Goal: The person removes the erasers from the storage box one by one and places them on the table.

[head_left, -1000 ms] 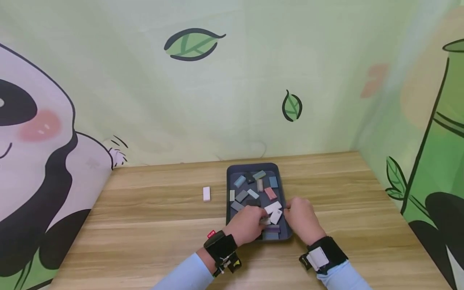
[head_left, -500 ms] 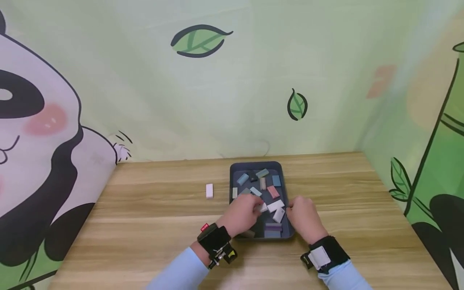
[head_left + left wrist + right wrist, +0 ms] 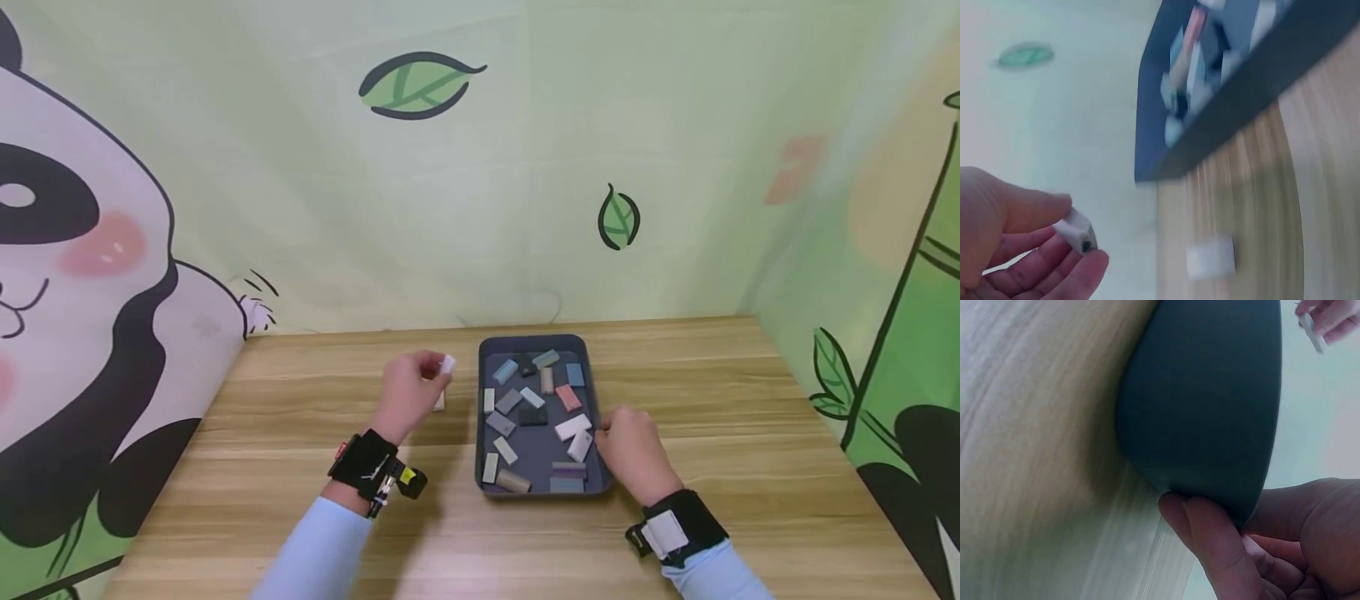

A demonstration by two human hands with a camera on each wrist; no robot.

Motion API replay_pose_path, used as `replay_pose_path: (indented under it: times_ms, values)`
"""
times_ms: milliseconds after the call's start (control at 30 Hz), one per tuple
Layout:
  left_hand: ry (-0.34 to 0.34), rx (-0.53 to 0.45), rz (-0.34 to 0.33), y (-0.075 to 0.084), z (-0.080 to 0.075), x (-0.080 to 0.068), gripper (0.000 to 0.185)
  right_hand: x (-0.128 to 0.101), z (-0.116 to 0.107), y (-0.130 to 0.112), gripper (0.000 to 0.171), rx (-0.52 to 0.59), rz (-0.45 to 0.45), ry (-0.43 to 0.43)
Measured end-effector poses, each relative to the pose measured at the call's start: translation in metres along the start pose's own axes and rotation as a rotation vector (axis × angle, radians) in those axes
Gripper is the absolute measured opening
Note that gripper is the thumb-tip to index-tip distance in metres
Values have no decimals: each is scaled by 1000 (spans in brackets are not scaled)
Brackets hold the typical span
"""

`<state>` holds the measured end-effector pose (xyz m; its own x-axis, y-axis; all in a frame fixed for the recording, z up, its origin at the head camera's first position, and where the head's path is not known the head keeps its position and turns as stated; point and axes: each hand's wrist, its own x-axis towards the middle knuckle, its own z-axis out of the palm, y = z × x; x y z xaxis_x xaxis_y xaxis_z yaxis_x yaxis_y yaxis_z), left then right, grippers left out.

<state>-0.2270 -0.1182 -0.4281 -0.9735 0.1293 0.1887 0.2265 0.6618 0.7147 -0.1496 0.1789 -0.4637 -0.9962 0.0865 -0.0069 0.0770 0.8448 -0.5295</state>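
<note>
My left hand [image 3: 407,392] pinches a small white rectangular block [image 3: 447,364] between thumb and fingertips, raised over the wood table left of the tray. In the left wrist view, a dark mark shows on the end of that held block [image 3: 1077,232]. Another white block [image 3: 439,402] lies on the table, partly behind the left hand in the head view. A dark blue-grey tray [image 3: 536,458] stands to the right, bearing several small blocks. At its right side, my right hand [image 3: 633,450] grips the rim, with fingers against the outer wall [image 3: 1197,406].
Inside the tray lie several coloured blocks, among them a pink one [image 3: 568,398], a purple one [image 3: 568,470] and a tan one [image 3: 513,481]. A printed cloth backdrop [image 3: 525,208] rises behind the wood table [image 3: 712,383].
My left hand has lifted a white block out of the tray and carried it leftward, over beside the block on the table. The right hand stays at the tray's right rim.
</note>
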Motion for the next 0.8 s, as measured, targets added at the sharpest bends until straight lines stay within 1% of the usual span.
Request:
replay_pose_path:
  times_ms: [100, 133, 233, 333, 400, 567, 633, 800]
  values:
    - [81, 15, -81, -19, -12, 3, 26, 0, 0, -1, 14, -1, 5, -6]
    - [98, 16, -111, -24, -14, 4, 27, 0, 0, -1, 14, -4, 7, -8]
    - [135, 16, -189, -37, -18, 4, 29, 0, 0, -2, 14, -2, 13, -15]
    - [149, 29, -252, -46, -16, 3, 30, -1, -1, -2, 14, -2, 13, -17]
    - [155, 42, -278, -50, -12, 2, 31, -1, -1, -1, 15, -1, 8, -16]
    - [166, 71, -317, -58, -5, 1, 29, 1, 2, 2, 19, -27, -35, 31]
    - [163, 75, -333, -60, -3, 0, 28, 2, 3, 3, 21, -35, -46, 47]
    - [141, 83, -377, -63, 1, 1, 25, 3, 3, 2, 23, -25, -42, 40]
